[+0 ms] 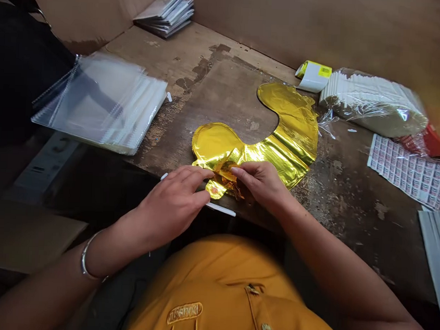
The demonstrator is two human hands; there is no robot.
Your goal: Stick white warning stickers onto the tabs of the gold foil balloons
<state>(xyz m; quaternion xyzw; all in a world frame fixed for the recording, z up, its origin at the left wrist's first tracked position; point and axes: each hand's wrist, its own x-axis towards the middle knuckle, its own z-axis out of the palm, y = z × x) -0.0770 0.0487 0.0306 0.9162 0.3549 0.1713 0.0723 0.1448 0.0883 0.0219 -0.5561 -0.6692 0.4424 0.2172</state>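
Observation:
A flat, shiny gold foil balloon [291, 126], curved like a C, lies near the table's front edge. My left hand [173, 197] is closed at its lower left end, fingertips on the foil beside a small rounded tab. A thin white stick [222, 210] shows past the left thumb, and a white tip pokes out behind that hand; whether they are one piece is hidden. My right hand [261, 181] pinches crumpled, amber-looking foil at the same end between thumb and fingers. Both hands nearly meet there.
Clear plastic sleeves [103, 103] are stacked at left, with folded packets [165, 14] in the back corner. At right are a bag of white sticks [374, 96], a yellow-and-white roll [314, 76], a sticker sheet [409, 171] and a red basket [437, 141]. The table [215, 88] is worn.

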